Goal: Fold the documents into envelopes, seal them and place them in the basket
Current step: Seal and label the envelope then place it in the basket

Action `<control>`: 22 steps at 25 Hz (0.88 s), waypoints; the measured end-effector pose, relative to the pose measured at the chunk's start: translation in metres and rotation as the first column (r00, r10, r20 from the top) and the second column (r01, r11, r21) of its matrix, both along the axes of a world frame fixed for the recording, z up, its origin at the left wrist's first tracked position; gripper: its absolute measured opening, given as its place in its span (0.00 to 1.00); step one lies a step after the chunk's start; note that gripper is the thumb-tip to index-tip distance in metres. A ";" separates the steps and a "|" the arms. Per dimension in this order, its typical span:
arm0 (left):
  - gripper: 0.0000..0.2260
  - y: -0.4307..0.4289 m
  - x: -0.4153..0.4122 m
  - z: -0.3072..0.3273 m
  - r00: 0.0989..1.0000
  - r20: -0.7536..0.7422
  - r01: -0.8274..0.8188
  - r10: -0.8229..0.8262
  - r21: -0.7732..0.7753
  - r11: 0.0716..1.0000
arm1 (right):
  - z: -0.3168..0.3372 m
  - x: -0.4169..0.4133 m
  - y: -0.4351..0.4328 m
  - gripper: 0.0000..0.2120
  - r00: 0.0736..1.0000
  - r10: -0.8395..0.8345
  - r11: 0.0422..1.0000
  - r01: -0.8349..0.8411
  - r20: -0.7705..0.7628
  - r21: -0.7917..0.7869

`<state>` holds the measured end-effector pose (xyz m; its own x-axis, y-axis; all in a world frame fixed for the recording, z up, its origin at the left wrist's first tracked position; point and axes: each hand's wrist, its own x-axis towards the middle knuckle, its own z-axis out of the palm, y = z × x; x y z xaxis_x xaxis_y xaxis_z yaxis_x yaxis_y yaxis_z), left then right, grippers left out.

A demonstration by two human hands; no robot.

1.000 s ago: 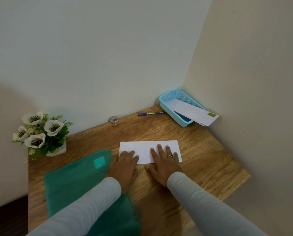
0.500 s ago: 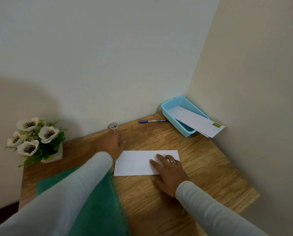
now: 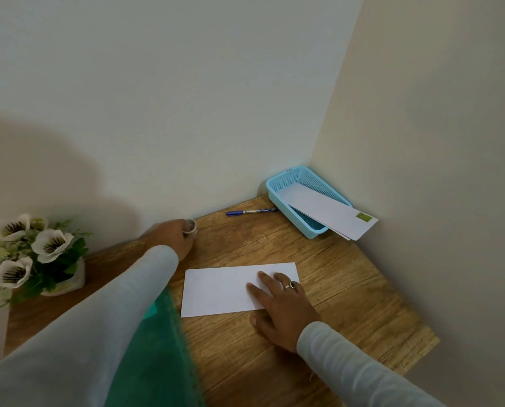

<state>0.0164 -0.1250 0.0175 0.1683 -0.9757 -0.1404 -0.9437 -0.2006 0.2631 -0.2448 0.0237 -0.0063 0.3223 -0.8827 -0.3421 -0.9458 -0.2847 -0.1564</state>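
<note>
1. Head camera, left side: the person's left hand (image 3: 172, 237) is reaching across the wooden table (image 3: 348, 304) toward the back wall. Its fingers are curling round a small clear roll of tape (image 3: 190, 225) in a pinch, though how firmly they are holding it cannot be told from this angle.
2. Head camera, centre: the right hand (image 3: 280, 306) is lying flat on the right end of a white envelope (image 3: 221, 289). Its fingers are straight and slightly spread, one wearing a dark ring (image 3: 291, 285), and they are pinning the paper to the wood. The envelope is lying lengthwise near the table's middle, well apart from the basket.
3. Head camera, far corner: the blue basket (image 3: 274, 190) is sitting against both walls and holding finished envelopes (image 3: 327, 212), which are jutting out over its near rim. A blue pen (image 3: 251, 212) is lying just beside it.
4. Head camera, left edge: a pot of white flowers (image 3: 25, 254) is standing by the wall, and a green cloth (image 3: 157, 348) is lying under the left sleeve.
5. Step in hand: sealing appears to be getting under way, with tape being fetched for the envelope being held down. Whether its flap is already folded cannot be told, as the face showing is plain.
6. Next move: the roll is going to need carrying back to the envelope and a strip pulling free. That is likely calling for both hands, so the light paper may be sliding once the right hand lifts.
</note>
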 end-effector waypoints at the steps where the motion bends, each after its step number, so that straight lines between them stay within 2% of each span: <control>1: 0.18 0.004 0.000 0.003 1.000 -0.014 0.014 -0.014 0.000 1.000 | 0.001 0.001 0.000 0.32 1.000 -0.002 1.000 0.002 -0.001 0.004; 5: 0.14 0.034 -0.005 0.016 0.983 -0.138 0.119 -0.125 -0.051 0.992 | 0.008 0.002 -0.002 0.33 1.000 -0.023 0.999 0.023 0.011 0.046; 8: 0.13 0.057 -0.008 0.018 0.943 -0.290 0.147 -0.165 -0.083 0.986 | 0.025 0.005 -0.006 0.30 0.981 -0.148 0.988 0.140 0.125 0.068; 11: 0.11 0.074 -0.009 0.020 0.914 -0.296 0.246 -0.276 -0.134 0.960 | 0.045 0.008 -0.010 0.25 0.882 -0.299 0.952 0.301 0.364 0.052; 14: 0.13 0.089 -0.013 0.023 0.863 -0.371 0.307 -0.344 -0.156 0.939 | 0.060 0.014 -0.012 0.20 0.771 -0.332 0.929 0.367 0.543 0.047; 16: 0.14 0.098 -0.018 0.026 0.829 -0.421 0.338 -0.368 -0.147 0.930 | 0.066 0.018 -0.012 0.18 0.720 -0.316 0.921 0.389 0.618 0.018; 22: 0.05 0.108 -0.023 0.035 0.728 -0.427 0.494 -0.537 -0.216 0.842 | 0.072 0.030 -0.011 0.12 0.593 -0.273 0.921 0.388 0.757 0.028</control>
